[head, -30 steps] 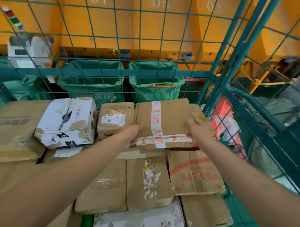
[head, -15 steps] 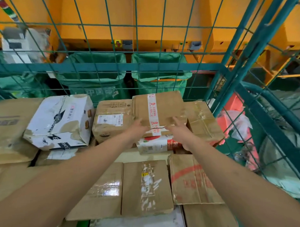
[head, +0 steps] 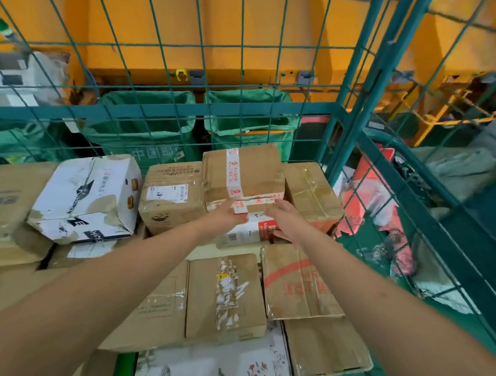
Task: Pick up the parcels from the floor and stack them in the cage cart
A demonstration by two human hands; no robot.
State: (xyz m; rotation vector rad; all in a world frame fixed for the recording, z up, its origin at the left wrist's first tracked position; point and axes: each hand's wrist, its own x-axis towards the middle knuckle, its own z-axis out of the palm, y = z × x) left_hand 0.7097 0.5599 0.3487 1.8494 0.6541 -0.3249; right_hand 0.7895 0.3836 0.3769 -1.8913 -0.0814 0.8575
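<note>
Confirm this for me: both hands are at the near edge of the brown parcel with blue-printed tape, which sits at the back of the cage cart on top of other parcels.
One thing is wrong: the tape's print is red, not blue. The head view shows both the left hand and the right hand at the near edge of the brown parcel with red-printed white tape, at the back of the cage cart, on top of other parcels.

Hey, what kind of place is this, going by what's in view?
Most likely a parcel sorting depot. Taped cardboard parcels with shipping labels are stacked inside a green wire cage cart, and green mail sacks hang open below an orange sorting machine behind it.
</note>
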